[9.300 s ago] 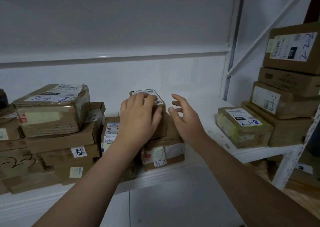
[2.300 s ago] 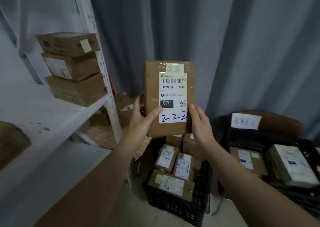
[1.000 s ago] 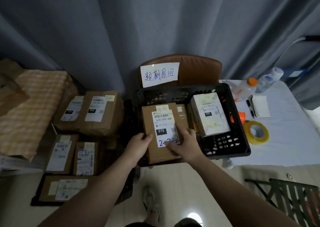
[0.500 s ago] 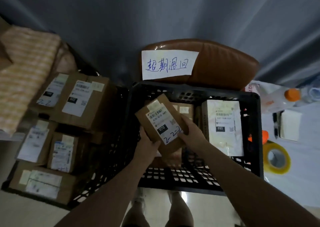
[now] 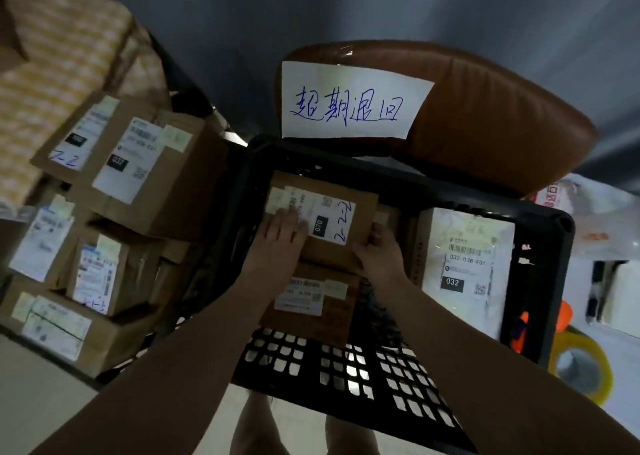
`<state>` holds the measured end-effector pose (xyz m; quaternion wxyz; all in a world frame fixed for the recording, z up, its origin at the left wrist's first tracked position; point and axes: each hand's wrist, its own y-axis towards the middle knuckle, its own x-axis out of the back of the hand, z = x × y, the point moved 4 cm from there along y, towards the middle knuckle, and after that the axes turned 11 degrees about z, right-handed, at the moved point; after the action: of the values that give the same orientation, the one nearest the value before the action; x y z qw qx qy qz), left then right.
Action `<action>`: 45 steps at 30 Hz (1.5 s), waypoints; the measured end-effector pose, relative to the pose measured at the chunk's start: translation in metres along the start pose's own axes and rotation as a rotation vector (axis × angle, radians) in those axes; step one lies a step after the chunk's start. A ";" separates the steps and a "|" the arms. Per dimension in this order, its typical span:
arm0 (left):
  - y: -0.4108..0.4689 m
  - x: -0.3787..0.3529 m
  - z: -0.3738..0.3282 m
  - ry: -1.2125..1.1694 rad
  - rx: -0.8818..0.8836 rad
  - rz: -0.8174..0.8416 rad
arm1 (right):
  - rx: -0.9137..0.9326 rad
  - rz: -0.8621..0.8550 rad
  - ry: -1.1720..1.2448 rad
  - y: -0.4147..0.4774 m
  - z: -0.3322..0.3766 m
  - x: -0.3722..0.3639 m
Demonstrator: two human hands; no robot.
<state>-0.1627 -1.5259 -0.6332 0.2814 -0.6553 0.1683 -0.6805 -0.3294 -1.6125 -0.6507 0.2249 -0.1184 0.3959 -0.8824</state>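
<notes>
A brown cardboard parcel [image 5: 362,212] with a white label marked "070" and a handwritten "2-2-2" lies turned sideways inside the black plastic crate [image 5: 554,267], at its far left. It sits on another brown parcel [image 5: 311,305]. My left hand [image 5: 280,243] rests flat on the parcel's top, fingers over the label. My right hand [image 5: 377,250] grips the parcel's near right corner with curled fingers.
A white parcel marked "032" [image 5: 467,264] fills the crate's right side. Behind the crate, a handwritten paper sign [image 5: 349,104] hangs on a brown chair back [image 5: 491,125]. Stacked labelled boxes [image 5: 131,167] stand on the left. A yellow tape roll [image 5: 581,371] lies on the right.
The parcel has gone from tilted above the crate to lying flat inside it, label turned sideways. My left hand has shifted from its lower edge to its top.
</notes>
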 end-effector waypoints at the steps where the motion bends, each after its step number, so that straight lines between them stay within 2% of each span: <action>1: 0.002 0.002 0.002 0.000 -0.004 -0.020 | 0.008 -0.010 -0.005 0.004 0.003 -0.001; 4: 0.009 0.007 0.006 -0.073 -0.025 -0.035 | -0.010 -0.026 -0.014 0.012 0.004 0.002; 7: 0.010 0.008 0.006 -0.161 -0.019 -0.004 | 0.030 -0.023 -0.152 0.012 0.004 0.005; 9: 0.008 0.009 0.005 -0.175 -0.009 0.020 | 0.057 -0.001 -0.320 0.009 0.010 0.007; 12: 0.001 0.012 0.007 -0.129 0.002 0.044 | 0.067 0.029 -0.699 0.002 0.022 0.008; 14: -0.010 0.019 0.010 -0.102 0.012 0.020 | 0.077 -0.020 -0.950 -0.009 0.032 0.008; 17: -0.034 0.032 0.017 -0.091 0.008 -0.048 | 0.128 -0.089 -1.171 -0.032 0.050 0.000; 21: -0.080 0.056 0.039 -0.109 -0.004 -0.144 | 0.323 -0.047 -1.382 -0.070 0.079 -0.034; 24: -0.129 0.068 0.075 -0.119 0.060 -0.213 | 0.528 -0.066 -1.545 -0.102 0.102 -0.079; 30: -0.267 0.061 0.189 -0.178 0.276 -0.259 | 0.828 0.048 -1.542 -0.176 0.134 -0.224; 37: -0.449 0.024 0.319 -0.172 0.566 -0.383 | 1.160 0.192 -1.568 -0.293 0.135 -0.427; 40: -0.508 0.008 0.357 -0.185 0.652 -0.431 | 1.347 0.244 -1.503 -0.344 0.131 -0.494; 45: -0.582 -0.007 0.402 -0.222 0.738 -0.522 | 1.539 0.319 -1.362 -0.414 0.131 -0.575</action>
<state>0.1392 -1.0089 -0.2571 0.3314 -0.6007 -0.2866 -0.6688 0.0967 -1.1722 -0.2706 0.5296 -0.3624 -0.4740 -0.6028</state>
